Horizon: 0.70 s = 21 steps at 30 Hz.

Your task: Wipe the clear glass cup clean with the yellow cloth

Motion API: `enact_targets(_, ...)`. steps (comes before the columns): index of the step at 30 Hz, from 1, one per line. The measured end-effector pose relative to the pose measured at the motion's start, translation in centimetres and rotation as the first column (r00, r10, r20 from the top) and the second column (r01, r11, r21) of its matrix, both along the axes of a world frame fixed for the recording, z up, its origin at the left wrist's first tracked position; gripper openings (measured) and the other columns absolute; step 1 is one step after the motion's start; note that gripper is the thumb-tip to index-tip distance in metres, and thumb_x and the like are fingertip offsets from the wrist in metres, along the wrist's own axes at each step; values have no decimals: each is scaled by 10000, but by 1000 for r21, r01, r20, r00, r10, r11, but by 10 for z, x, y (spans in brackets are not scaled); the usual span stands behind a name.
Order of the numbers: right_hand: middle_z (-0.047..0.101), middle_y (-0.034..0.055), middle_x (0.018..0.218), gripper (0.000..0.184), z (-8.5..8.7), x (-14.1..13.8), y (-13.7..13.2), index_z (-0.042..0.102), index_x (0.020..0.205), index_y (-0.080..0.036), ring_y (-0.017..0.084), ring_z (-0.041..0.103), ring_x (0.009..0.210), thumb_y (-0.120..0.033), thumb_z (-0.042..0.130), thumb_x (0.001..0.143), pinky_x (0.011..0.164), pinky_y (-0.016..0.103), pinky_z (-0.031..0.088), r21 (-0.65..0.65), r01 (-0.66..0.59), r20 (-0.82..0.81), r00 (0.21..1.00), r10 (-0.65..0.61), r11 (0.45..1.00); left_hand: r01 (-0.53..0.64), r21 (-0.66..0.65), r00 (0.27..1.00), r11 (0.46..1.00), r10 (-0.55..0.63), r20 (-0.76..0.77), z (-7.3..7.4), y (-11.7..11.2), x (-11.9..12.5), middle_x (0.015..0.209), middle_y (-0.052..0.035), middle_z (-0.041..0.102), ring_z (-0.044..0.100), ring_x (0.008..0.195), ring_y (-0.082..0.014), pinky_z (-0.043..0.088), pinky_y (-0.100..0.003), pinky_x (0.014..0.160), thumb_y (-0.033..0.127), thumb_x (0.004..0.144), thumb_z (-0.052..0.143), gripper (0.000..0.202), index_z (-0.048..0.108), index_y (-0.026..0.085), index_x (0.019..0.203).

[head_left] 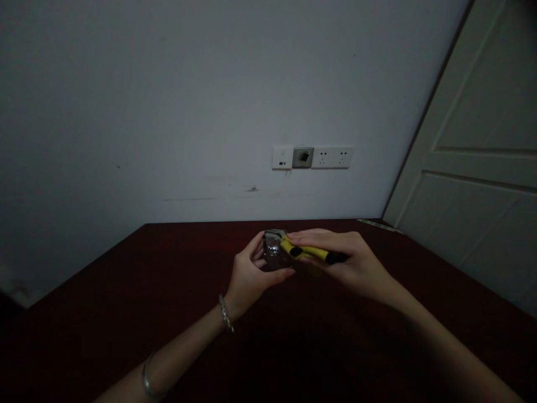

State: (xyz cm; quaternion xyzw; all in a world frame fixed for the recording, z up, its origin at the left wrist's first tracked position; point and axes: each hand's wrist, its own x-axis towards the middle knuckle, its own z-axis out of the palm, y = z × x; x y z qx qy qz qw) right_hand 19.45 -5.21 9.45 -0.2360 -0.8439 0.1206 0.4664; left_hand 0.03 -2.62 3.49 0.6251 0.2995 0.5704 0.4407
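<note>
A small dark object with a shiny, see-through surface [274, 254] is gripped by my left hand [246, 275], its thumb below and fingers behind. Whether it is a jar or a wrapped pack I cannot tell. My right hand [358, 258] is closed around a yellow-and-black handled tool [314, 253]. The tool's left end meets the right side of the dark object, where my right fingertips also lie close. The tool's exact kind is unclear in the dim light. Both hands are above the dark red table [168, 280].
A pale wall [201, 112] rises behind the table, with a row of sockets and a switch [312, 157]. On the right stands a panelled door [474, 168]. A thin flat strip [380, 225] lies along the table's far right edge.
</note>
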Motion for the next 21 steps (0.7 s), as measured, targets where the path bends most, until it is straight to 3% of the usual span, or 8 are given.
enact_targets(3,692,25,1109,355,1,-1,0,653,1132,-269,191,621,1065,-143,656,801,930,360,512,0,-8,-12,1000,8,1000,12,-28,1000,1000,-11,4,1,-3,-1,1205,-180,618,617,1078,-302,543,-424,903,210,513,841,830,483,103,1254)
enact_targets(11,687,40,1117,301,-9,4,9,658,1118,-271,191,654,998,-197,632,827,898,380,527,-73,135,-47,989,-138,988,34,-16,999,999,-34,14,-1,-17,8,1173,-177,641,635,1048,-301,561,-405,879,187,450,855,881,483,100,1243)
enact_targets(16,681,35,1132,371,-6,3,6,620,1176,-297,193,642,1019,-189,637,821,879,376,532,25,86,-3,996,-86,996,17,16,1000,1000,-17,-7,-2,-8,4,1160,-139,651,644,1034,-281,564,-397,877,215,525,828,743,521,139,1198)
enact_targets(21,688,33,1107,370,3,4,-1,626,1171,-275,198,624,1044,-135,598,830,867,364,532,49,12,99,995,-17,999,20,-20,1000,1000,-20,14,-1,-2,4,1178,-158,638,634,1050,-288,558,-403,884,201,515,833,762,512,116,1201)
